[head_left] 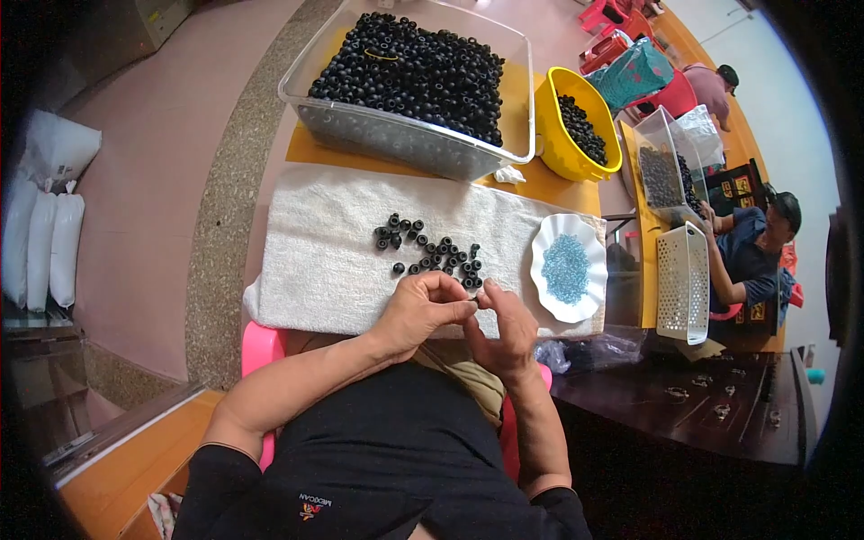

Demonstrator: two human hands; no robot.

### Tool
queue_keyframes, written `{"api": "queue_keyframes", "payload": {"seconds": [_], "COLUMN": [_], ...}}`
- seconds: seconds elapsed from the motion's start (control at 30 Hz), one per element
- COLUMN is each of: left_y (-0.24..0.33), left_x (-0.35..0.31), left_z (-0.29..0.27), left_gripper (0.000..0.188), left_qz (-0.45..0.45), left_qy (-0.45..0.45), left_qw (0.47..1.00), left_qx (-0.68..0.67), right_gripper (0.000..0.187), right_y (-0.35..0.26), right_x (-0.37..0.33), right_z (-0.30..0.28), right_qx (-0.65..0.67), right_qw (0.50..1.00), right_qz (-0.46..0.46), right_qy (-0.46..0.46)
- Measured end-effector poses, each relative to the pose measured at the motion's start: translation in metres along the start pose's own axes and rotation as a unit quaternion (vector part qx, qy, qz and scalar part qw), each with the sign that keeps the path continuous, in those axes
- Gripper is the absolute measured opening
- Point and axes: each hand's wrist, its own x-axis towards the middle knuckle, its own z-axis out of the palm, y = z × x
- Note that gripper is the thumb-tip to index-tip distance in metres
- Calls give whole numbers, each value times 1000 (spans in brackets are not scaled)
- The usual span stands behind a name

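Observation:
My left hand [416, 312] and my right hand [507, 329] meet over the front edge of a white towel [315, 234]. Both are closed, thumbs and fingertips pinched together at one spot. What they hold between them is small and mostly hidden; a dark bit shows there. Just beyond my fingers lies a loose scatter of small round black caps [445, 249], some with their hollow side up. To the right of my right hand, a white scalloped plate [545, 236] holds a heap of tiny clear blue pieces [567, 268].
Behind the towel stands a large clear bin [405, 135] full of black caps, beside a yellow basin [548, 135] with more. Crumpled white tissue [509, 175] lies between. At right, another person [754, 247] works by a white perforated basket [681, 283]. White sacks [66, 247] stand left.

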Motion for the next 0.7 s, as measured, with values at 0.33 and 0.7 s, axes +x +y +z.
{"api": "queue_keyframes", "payload": {"seconds": [0.33, 0.7], "left_y": [-3, -10], "left_x": [2, 4], "left_z": [2, -2], "left_gripper": [16, 21], "left_qz": [18, -2], "left_qy": [-1, 12], "left_qw": [999, 1000], "left_qx": [43, -2], "right_gripper": [59, 62], "right_y": [11, 20], "right_x": [-4, -3], "right_z": [5, -5], "right_qx": [41, 26], "right_qw": [998, 998], "right_qz": [12, 20], "right_qy": [42, 60]}}
